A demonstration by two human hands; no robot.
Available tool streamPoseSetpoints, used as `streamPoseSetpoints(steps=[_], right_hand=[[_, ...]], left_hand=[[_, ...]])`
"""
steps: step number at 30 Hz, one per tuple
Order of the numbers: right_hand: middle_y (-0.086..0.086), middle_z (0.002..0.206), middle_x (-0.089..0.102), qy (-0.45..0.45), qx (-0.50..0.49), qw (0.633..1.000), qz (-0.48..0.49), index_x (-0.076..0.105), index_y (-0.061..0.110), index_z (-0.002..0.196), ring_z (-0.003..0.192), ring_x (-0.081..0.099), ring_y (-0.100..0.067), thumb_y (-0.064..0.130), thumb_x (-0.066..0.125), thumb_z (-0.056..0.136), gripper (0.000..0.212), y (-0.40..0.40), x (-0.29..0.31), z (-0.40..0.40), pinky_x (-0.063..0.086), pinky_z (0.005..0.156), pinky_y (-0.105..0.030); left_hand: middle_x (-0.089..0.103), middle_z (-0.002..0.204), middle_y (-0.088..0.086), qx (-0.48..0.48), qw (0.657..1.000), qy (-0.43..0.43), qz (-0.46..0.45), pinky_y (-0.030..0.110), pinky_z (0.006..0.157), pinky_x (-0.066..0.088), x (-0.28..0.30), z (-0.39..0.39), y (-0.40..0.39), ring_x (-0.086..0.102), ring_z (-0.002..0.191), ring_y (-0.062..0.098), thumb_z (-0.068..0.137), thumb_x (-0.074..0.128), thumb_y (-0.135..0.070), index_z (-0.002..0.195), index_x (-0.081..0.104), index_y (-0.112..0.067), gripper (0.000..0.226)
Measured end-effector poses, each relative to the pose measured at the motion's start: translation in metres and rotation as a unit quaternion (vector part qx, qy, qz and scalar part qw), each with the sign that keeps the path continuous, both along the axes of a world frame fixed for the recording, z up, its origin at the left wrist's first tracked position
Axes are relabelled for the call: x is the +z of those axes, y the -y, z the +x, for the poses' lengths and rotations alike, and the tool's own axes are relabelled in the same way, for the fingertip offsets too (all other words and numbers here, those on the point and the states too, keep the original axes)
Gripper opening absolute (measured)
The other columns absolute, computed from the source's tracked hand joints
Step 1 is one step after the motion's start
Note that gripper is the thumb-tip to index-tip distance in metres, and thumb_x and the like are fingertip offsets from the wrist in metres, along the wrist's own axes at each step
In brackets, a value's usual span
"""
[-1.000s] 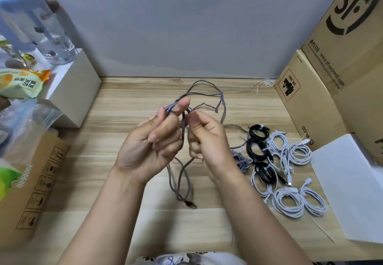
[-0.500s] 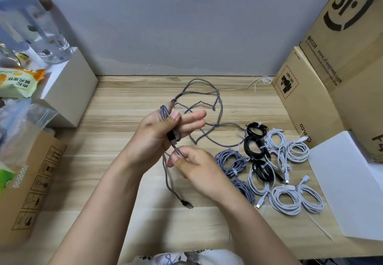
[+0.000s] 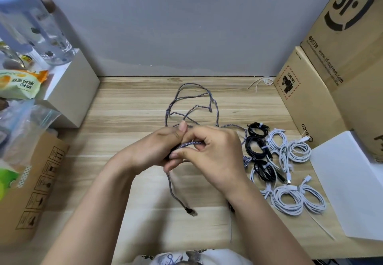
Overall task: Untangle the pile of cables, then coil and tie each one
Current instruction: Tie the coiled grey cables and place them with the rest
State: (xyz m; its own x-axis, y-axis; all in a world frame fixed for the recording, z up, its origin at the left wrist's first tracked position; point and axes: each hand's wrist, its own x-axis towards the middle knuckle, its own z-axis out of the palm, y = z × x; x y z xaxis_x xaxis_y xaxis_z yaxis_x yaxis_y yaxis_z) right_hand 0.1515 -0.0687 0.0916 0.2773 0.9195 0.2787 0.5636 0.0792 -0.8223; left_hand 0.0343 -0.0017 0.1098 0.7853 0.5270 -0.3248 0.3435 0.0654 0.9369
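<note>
grey braided cable (image 3: 191,107) held at table centre, both hands closed on it. left hand (image 3: 154,150) grips bundle, thumb up. right hand (image 3: 215,152) pinches short run of cable lying crosswise, left to right, between fingers. loose length sprawls in loops away from hands toward wall; plug end (image 3: 191,212) hangs toward body, on wooden table (image 3: 128,107). judgement: slack to wind in lies beyond fingers, far side. finished white coils (image 3: 290,199) and black coils (image 3: 256,147) lie right, nearer right hand.
</note>
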Motion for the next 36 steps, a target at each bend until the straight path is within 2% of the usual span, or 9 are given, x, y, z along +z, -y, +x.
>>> streamPoseSetpoints(steps=[4,9,11,14,17,22,28,33,36], right_hand=[[0.015,0.055,0.050,-0.036,-0.024,0.996,0.083,0.063,0.024,0.069,0.050,0.043,-0.001,0.039,0.079,0.055,0.026,-0.009,0.005,0.005,0.039,0.050,-0.024],[0.011,0.053,0.055,-0.284,0.033,0.956,0.069,0.068,0.034,0.066,0.050,0.043,0.002,0.024,0.075,0.069,0.013,-0.018,0.003,0.006,0.036,0.053,-0.012],[0.014,0.047,0.051,-0.350,0.062,0.934,0.029,0.068,0.029,0.077,0.041,0.041,0.002,0.030,0.067,0.076,0.001,-0.016,0.003,0.000,0.031,0.045,-0.008],[0.014,0.045,0.026,-0.474,0.090,0.873,-0.071,0.069,0.026,0.072,0.037,0.018,0.000,0.038,0.052,0.079,0.022,-0.015,-0.002,-0.010,0.013,0.036,-0.014],[0.010,0.047,0.023,-0.475,0.099,0.857,-0.171,0.064,0.026,0.068,0.036,0.014,0.000,0.031,0.045,0.095,0.033,-0.009,-0.008,-0.015,0.011,0.036,-0.011],[0.013,0.044,0.030,-0.399,0.126,0.873,-0.248,0.053,0.023,0.072,0.032,0.019,0.003,0.024,0.037,0.102,0.034,0.002,-0.012,-0.018,0.015,0.035,-0.010],[0.009,0.050,0.034,-0.323,0.142,0.887,-0.298,0.058,0.016,0.088,0.030,0.023,0.000,0.014,0.047,0.096,0.014,0.009,-0.008,-0.016,0.016,0.034,-0.015],[0.015,0.043,0.044,-0.345,0.152,0.893,-0.245,0.062,0.011,0.074,0.031,0.034,0.001,0.007,0.053,0.094,0.022,0.017,0.001,-0.008,0.024,0.036,-0.007],[-0.004,0.068,0.068,-0.311,0.139,0.926,-0.161,0.069,0.005,0.074,0.053,0.057,-0.001,0.012,0.063,0.088,0.016,0.013,0.005,-0.002,0.045,0.053,-0.013]], left_hand=[[0.026,0.033,-0.005,-0.090,0.986,0.032,-0.137,0.016,0.041,0.029,-0.011,-0.015,-0.013,0.024,0.034,0.010,0.077,0.019,-0.083,0.073,0.064,0.000,0.094],[0.021,0.037,-0.003,-0.217,0.842,0.336,-0.362,0.018,0.046,0.029,-0.013,-0.024,-0.022,0.014,0.035,0.008,0.103,0.031,-0.030,0.103,0.058,0.002,0.042],[0.022,0.038,-0.003,-0.196,0.818,0.394,-0.370,0.019,0.048,0.031,-0.009,-0.019,-0.021,0.015,0.035,0.007,0.103,0.030,-0.021,0.105,0.055,0.007,0.037],[0.024,0.041,-0.004,-0.116,0.807,0.451,-0.363,0.024,0.052,0.032,0.002,-0.014,-0.024,0.018,0.038,0.009,0.102,0.030,-0.015,0.120,0.047,0.013,0.037],[0.035,0.047,0.000,-0.006,0.816,0.467,-0.339,0.026,0.058,0.038,0.007,-0.010,-0.027,0.024,0.040,0.009,0.100,0.035,-0.008,0.137,0.032,0.013,0.043],[0.073,0.079,0.001,0.167,0.900,0.352,-0.194,0.026,0.075,0.056,-0.008,0.004,-0.020,0.069,0.064,0.012,0.081,0.052,-0.018,0.128,0.051,-0.002,0.050],[0.072,0.097,0.016,0.174,0.953,0.212,-0.129,0.027,0.082,0.055,-0.015,0.008,-0.017,0.072,0.079,0.028,0.091,0.047,-0.008,0.113,0.046,-0.012,0.023],[0.067,0.087,0.016,0.120,0.992,0.026,0.013,0.014,0.053,0.047,-0.017,-0.003,-0.019,0.065,0.056,0.011,0.097,0.043,-0.005,0.112,0.048,-0.011,0.017],[0.055,0.055,0.017,0.056,0.996,-0.037,0.059,0.022,0.039,0.038,-0.025,-0.011,-0.020,0.048,0.048,0.028,0.096,0.049,-0.021,0.104,0.058,0.004,0.029]])
